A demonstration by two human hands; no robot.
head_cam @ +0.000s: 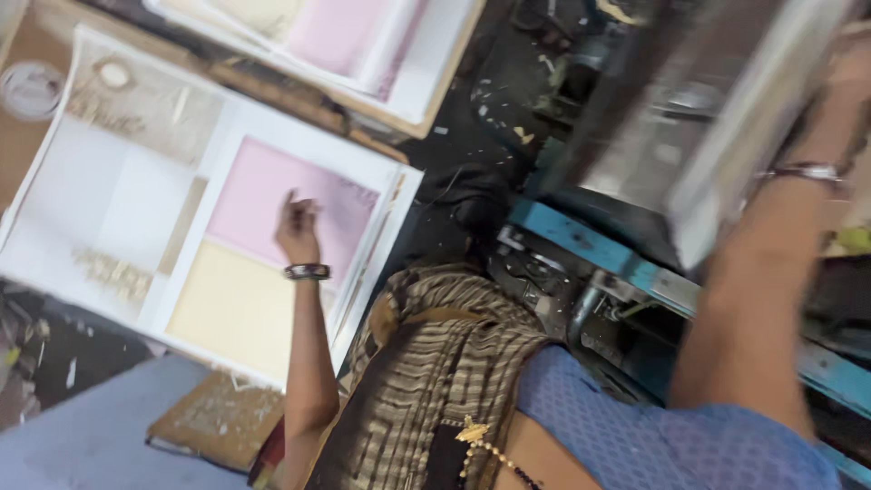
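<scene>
Head camera looks down on me at a slant, and the picture is a little blurred. My left hand (297, 227) is lifted over a big white sheet (136, 195) that lies on the worktop (23, 145). This hand is loosely closed, the fingers curled in and one finger pointing up, and I see nothing between the fingers. It hangs above the pink panel (263, 195) of the sheet, near the right side of that panel. Whether the hand touches the paper, I cannot tell. On the wrist I wear a dark bracelet (307, 270).

Under the pink panel, on the same sheet, is a pale yellow panel (231, 308). Left part of the sheet has white fields and some golden ornament prints (113, 272). A second stack of sheets (363, 45) with a pink area lies further away, at the top of the view, apart from the first one.

My right hand (853, 68) is at the far right edge, high up, and it is cut by the frame and very blurred. It is at the edge of a large grey plate (726, 118) of a machine, but how far it is open I cannot tell. A metal watch (807, 171) is on that wrist. Below the plate runs a blue machine frame (581, 240).

A brown striped scarf (435, 363) hangs on my chest, over a blue garment (635, 436). A brown board (218, 419) lies low, near my left elbow.
</scene>
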